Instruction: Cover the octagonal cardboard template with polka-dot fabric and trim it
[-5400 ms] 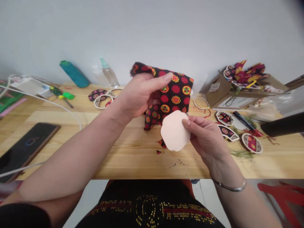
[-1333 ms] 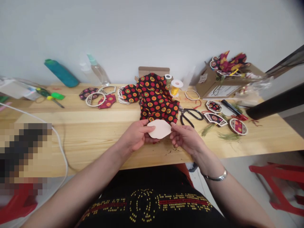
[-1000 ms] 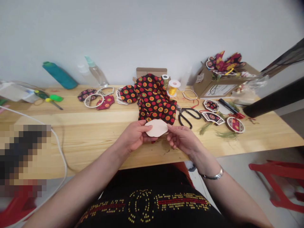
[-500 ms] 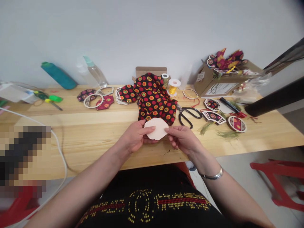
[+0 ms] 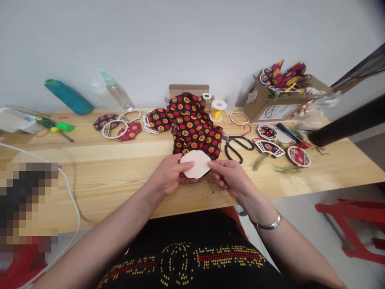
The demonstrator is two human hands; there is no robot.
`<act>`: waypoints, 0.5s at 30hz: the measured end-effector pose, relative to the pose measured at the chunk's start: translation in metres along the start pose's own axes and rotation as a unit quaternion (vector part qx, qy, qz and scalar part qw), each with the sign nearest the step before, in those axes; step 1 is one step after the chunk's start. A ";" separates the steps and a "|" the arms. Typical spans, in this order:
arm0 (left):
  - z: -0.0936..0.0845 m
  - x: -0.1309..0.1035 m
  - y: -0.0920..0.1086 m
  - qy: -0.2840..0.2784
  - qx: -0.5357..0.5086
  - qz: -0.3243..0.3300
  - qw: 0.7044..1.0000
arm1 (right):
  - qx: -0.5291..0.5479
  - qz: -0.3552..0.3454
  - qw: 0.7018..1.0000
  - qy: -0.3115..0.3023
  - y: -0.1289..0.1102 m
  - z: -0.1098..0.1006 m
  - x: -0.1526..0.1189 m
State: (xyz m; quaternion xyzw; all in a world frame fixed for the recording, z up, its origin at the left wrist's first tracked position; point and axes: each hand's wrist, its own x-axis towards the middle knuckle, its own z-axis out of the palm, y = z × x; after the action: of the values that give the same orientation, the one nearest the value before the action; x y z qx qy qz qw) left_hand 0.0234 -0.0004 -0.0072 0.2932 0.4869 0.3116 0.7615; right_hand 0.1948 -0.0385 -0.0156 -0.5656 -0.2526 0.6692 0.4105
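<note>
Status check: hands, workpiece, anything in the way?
Left hand and right hand pinch the pale disc. Fabric just behind. Scissors right, apart.

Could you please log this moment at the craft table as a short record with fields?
left hand: left hand grips the pale scalloped cutout by its left edge
right hand: right hand pinches its right edge
behind cutout: dotted fabric heaped on the wooden table
right of fabric: black scissors
far edge: yellow thread spool, teal bottle
</note>
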 end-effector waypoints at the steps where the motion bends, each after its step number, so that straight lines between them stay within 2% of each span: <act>1: -0.001 0.000 0.000 -0.001 0.001 -0.001 1.000 | 0.001 0.004 1.000 0.006 -0.001 0.000 0.000; 7: -0.003 0.000 0.001 -0.008 0.015 0.006 1.000 | -0.018 0.003 1.000 0.025 -0.002 -0.002 0.005; 12: -0.001 -0.001 -0.001 -0.010 0.028 0.014 0.999 | -0.001 0.002 0.999 -0.042 -0.003 -0.001 0.007; 15: 0.002 -0.001 0.000 -0.005 0.037 0.016 0.999 | -0.004 -0.001 0.998 -0.059 -0.004 0.000 0.008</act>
State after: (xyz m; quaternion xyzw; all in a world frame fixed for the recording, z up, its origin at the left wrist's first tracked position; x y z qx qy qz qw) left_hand 0.0246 -0.0015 -0.0054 0.3306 0.4897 0.3042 0.7472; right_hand 0.1951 -0.0295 -0.0173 -0.5263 -0.2796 0.7003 0.3930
